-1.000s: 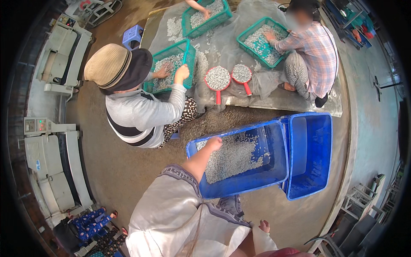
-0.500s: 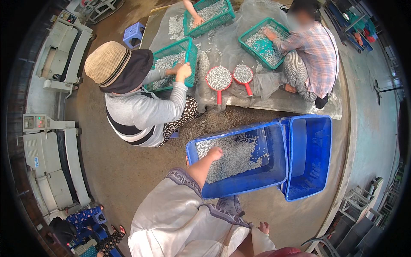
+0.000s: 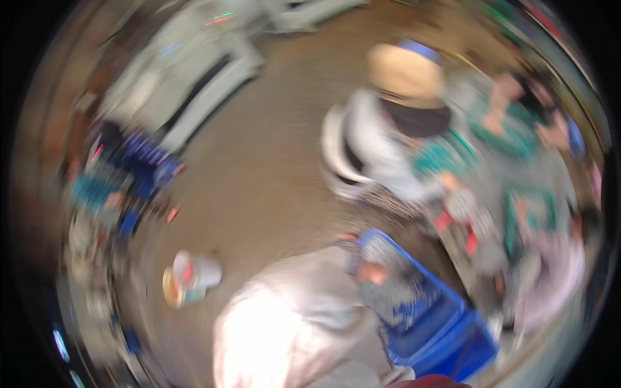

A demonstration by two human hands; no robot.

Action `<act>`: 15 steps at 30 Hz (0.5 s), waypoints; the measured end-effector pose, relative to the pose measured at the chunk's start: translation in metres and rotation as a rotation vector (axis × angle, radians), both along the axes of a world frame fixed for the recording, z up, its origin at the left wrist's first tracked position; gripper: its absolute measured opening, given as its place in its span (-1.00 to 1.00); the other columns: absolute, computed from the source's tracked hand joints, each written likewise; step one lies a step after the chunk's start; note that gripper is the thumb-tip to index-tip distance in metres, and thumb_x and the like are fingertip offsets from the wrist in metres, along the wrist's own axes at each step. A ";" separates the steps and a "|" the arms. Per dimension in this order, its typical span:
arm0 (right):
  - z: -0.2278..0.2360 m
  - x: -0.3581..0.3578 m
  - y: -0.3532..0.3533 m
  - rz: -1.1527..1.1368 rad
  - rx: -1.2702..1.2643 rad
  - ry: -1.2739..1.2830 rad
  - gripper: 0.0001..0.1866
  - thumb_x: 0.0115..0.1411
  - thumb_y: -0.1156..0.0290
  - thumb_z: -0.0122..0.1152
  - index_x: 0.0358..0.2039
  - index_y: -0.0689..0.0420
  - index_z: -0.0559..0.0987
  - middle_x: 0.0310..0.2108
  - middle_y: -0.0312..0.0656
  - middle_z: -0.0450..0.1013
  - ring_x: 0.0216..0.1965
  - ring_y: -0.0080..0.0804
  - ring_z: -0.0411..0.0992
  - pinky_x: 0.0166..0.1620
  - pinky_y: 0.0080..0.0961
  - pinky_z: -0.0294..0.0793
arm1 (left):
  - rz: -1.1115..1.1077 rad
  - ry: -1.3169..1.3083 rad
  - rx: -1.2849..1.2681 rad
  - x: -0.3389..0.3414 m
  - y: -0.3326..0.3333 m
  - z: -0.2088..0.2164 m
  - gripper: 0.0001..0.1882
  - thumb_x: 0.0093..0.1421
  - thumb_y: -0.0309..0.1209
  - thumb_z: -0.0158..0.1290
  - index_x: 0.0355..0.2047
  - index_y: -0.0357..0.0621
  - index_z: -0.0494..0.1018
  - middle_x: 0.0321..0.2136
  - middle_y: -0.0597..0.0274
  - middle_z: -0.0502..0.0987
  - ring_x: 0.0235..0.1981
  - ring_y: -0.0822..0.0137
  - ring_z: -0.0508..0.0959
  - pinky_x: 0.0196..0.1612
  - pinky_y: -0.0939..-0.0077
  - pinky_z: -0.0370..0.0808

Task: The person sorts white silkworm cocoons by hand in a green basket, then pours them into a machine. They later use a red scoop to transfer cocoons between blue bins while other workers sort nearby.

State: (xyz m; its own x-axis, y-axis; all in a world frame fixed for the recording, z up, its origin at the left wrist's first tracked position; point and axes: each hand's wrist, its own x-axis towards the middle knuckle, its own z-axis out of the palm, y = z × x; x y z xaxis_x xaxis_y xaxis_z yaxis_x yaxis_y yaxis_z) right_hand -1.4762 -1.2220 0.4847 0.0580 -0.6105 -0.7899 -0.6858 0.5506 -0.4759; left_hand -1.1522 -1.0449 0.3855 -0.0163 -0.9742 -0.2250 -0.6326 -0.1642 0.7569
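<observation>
Everything is smeared by motion. What seems to be my left hand (image 3: 372, 272) reaches out beyond the cuff of a pale sleeve (image 3: 291, 304). It hangs over, or touches, the small silvery-grey pieces (image 3: 388, 294) in a blue tub (image 3: 446, 291); contact cannot be made out. Its fingers blur into a rounded shape, so whether they hold anything stays hidden. A small reddish patch (image 3: 349, 237) shows by the tub's far left corner, too blurred to name. I do not see my right hand.
Beyond the tub, a person in a tan hat (image 3: 404, 74) sits by a green basket (image 3: 446, 154). More people work around other green baskets (image 3: 530, 200) at right. Pale machines (image 3: 194, 77) stand far left. A white bucket (image 3: 206, 271) stands on the floor at left.
The view has swung left, so the tub and co-workers appear turned and farther right. The floor bucket has come into sight. A hand formerly low on the right no longer shows.
</observation>
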 end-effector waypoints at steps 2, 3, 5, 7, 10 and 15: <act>-0.004 0.047 -0.035 0.190 -0.008 -0.045 -0.49 -0.06 0.25 0.20 -0.07 0.06 0.34 -0.32 -0.20 0.37 -0.44 -0.42 0.35 -0.46 -0.48 0.34 | -0.183 -0.100 -0.135 -0.009 -0.021 -0.009 -0.81 -0.13 -0.36 -0.03 -0.72 -0.24 0.43 -0.72 0.03 0.40 -0.68 0.08 0.37 -0.60 0.19 0.27; -0.001 0.059 -0.039 0.277 -0.011 -0.048 -0.50 -0.05 0.24 0.20 -0.07 0.06 0.34 -0.33 -0.21 0.37 -0.44 -0.43 0.35 -0.46 -0.48 0.33 | -0.230 -0.146 -0.201 -0.015 -0.021 -0.013 -0.82 -0.15 -0.37 -0.02 -0.73 -0.24 0.43 -0.72 0.03 0.40 -0.67 0.09 0.38 -0.61 0.18 0.26; 0.001 0.080 -0.054 0.358 -0.036 -0.049 -0.50 -0.05 0.24 0.19 -0.07 0.05 0.34 -0.33 -0.22 0.37 -0.43 -0.43 0.34 -0.46 -0.47 0.33 | -0.168 -0.192 -0.139 -0.014 -0.034 0.004 -0.83 -0.15 -0.36 -0.01 -0.68 -0.23 0.46 -0.63 0.01 0.45 -0.59 0.08 0.43 -0.56 0.19 0.32; 0.001 0.093 -0.069 0.385 -0.069 -0.066 -0.51 -0.05 0.23 0.18 -0.08 0.05 0.34 -0.34 -0.23 0.36 -0.43 -0.43 0.34 -0.46 -0.45 0.32 | 0.080 -0.169 0.040 -0.002 -0.033 0.040 -0.80 -0.15 -0.35 0.00 -0.61 -0.25 0.48 -0.57 -0.02 0.48 -0.51 0.06 0.47 -0.49 0.18 0.36; 0.004 0.095 -0.079 0.367 -0.099 -0.092 -0.52 -0.04 0.22 0.17 -0.08 0.04 0.34 -0.35 -0.25 0.36 -0.43 -0.44 0.33 -0.46 -0.43 0.31 | 0.390 -0.100 0.310 0.015 -0.014 0.087 -0.74 -0.14 -0.32 0.01 -0.51 -0.27 0.51 -0.48 -0.06 0.51 -0.39 0.02 0.52 -0.38 0.16 0.43; 0.007 0.066 -0.072 0.302 -0.072 -0.083 -0.53 -0.03 0.21 0.16 -0.09 0.03 0.34 -0.37 -0.28 0.35 -0.43 -0.44 0.31 -0.46 -0.40 0.29 | 0.467 -0.096 0.305 0.028 0.057 0.000 -0.66 -0.18 -0.22 -0.02 -0.48 -0.25 0.50 -0.40 -0.05 0.50 -0.25 0.03 0.46 -0.14 0.20 0.34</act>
State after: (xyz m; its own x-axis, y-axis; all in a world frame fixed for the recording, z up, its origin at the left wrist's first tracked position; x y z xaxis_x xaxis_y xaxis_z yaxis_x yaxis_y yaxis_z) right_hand -1.4101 -1.2939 0.4917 0.3077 -0.6101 -0.7301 -0.7701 0.2909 -0.5677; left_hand -1.1237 -0.9879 0.3857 0.4353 -0.7640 -0.4763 -0.5044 -0.6452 0.5739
